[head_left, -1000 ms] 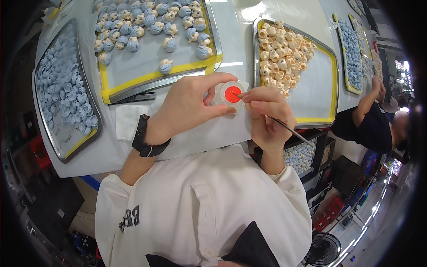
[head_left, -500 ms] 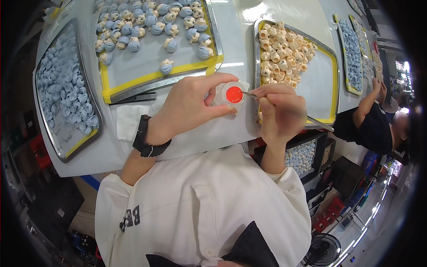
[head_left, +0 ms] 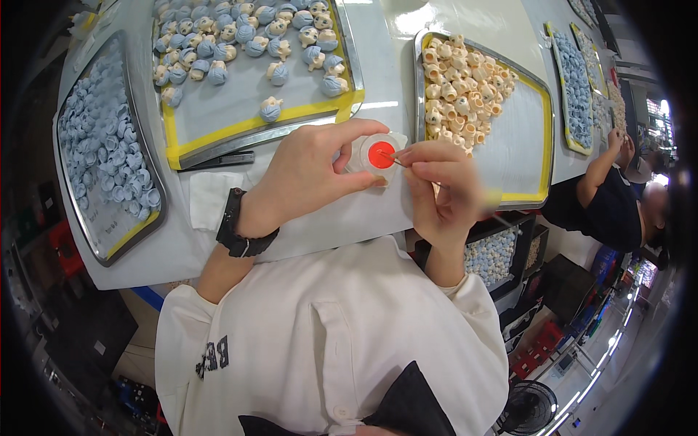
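Observation:
Between thumb and fingers, my left hand (head_left: 309, 167) grips a small clear jar (head_left: 363, 158) from its left side, on the white-covered table. Bright red paint-like stuff (head_left: 379, 155) fills the jar's round middle. My right hand (head_left: 445, 190) pinches a thin stick-like tool (head_left: 399, 162), its tip at the red stuff. Motion and my fingers hide much of that tool, so its exact kind is unclear. Beyond the jar, a yellow-taped tray (head_left: 240, 98) carries many small doll heads with blue hair. Hollow cream-coloured doll parts (head_left: 465, 87) are heaped in the tray to the right.
A tray of blue hair pieces (head_left: 109, 156) stands at the left. Near my left wrist are a folded white cloth (head_left: 211, 198) and a dark flat tool (head_left: 222, 161). Below the table's right side sits a box of small parts (head_left: 491, 256). Another person (head_left: 600, 196) works far right.
My right hand has turned and shifted slightly left, and the tool's tip has moved further over the red stuff. The left hand and jar stay almost in place.

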The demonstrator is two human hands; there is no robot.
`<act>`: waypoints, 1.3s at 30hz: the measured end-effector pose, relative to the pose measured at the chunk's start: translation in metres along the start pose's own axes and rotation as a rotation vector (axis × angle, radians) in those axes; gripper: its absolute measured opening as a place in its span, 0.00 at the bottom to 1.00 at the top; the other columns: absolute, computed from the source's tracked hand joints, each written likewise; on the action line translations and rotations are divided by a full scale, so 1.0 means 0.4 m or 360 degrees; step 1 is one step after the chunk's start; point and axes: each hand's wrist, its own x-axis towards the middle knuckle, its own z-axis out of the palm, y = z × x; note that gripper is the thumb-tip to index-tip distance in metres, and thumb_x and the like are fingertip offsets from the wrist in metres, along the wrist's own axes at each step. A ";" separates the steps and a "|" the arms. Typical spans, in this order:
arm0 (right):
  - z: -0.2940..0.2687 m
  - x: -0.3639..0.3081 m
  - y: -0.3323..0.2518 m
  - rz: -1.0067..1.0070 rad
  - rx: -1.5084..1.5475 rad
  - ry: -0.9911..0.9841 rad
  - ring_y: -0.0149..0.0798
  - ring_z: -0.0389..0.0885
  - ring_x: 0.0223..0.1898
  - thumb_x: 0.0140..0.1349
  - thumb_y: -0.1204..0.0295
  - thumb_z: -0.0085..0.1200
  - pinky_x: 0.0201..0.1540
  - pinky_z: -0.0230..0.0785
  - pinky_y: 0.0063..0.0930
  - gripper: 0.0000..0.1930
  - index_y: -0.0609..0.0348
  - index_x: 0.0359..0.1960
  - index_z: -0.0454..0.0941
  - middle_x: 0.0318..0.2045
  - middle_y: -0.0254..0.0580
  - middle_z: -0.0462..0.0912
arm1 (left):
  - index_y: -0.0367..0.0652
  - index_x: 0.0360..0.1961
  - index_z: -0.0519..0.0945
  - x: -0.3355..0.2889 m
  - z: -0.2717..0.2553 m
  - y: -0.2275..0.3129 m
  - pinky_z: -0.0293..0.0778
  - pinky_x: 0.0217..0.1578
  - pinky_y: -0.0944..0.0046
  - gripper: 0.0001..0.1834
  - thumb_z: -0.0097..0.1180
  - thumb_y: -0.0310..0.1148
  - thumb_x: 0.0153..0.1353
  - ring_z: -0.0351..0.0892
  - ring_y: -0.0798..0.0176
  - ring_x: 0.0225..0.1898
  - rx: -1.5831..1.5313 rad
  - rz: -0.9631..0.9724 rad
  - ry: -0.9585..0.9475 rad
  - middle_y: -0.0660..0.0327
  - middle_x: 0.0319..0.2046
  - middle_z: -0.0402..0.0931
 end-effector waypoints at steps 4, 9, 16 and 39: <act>0.004 -0.008 -0.005 -0.0109 -0.0101 -0.0049 0.45 0.80 0.31 0.44 0.91 0.58 0.32 0.73 0.29 0.17 0.62 0.36 0.73 0.31 0.48 0.80 | 0.47 0.52 0.78 -0.002 0.003 -0.001 0.57 0.20 0.72 0.30 0.67 0.27 0.42 0.58 0.74 0.17 -0.0005 0.0006 0.0006 0.68 0.14 0.58; 0.015 -0.004 -0.006 -0.0282 -0.0220 -0.0039 0.47 0.80 0.30 0.41 0.89 0.61 0.32 0.73 0.33 0.19 0.63 0.37 0.72 0.32 0.48 0.79 | 0.47 0.52 0.78 0.001 0.003 -0.001 0.58 0.20 0.72 0.30 0.65 0.27 0.41 0.59 0.74 0.17 -0.0006 0.0023 0.0014 0.68 0.14 0.59; 0.017 -0.010 -0.012 -0.0319 -0.0305 -0.0098 0.48 0.81 0.32 0.50 0.90 0.53 0.35 0.74 0.34 0.15 0.61 0.39 0.70 0.31 0.51 0.79 | 0.47 0.52 0.78 -0.001 0.002 -0.002 0.58 0.20 0.72 0.30 0.66 0.28 0.42 0.60 0.74 0.17 -0.0003 0.0019 0.0018 0.68 0.14 0.60; 0.021 -0.009 -0.005 -0.0283 -0.0262 0.0011 0.46 0.79 0.30 0.41 0.89 0.61 0.31 0.73 0.32 0.19 0.62 0.37 0.72 0.31 0.47 0.79 | 0.47 0.52 0.78 -0.001 0.000 0.000 0.58 0.20 0.71 0.30 0.65 0.26 0.41 0.60 0.73 0.17 0.0007 0.0020 0.0015 0.67 0.14 0.60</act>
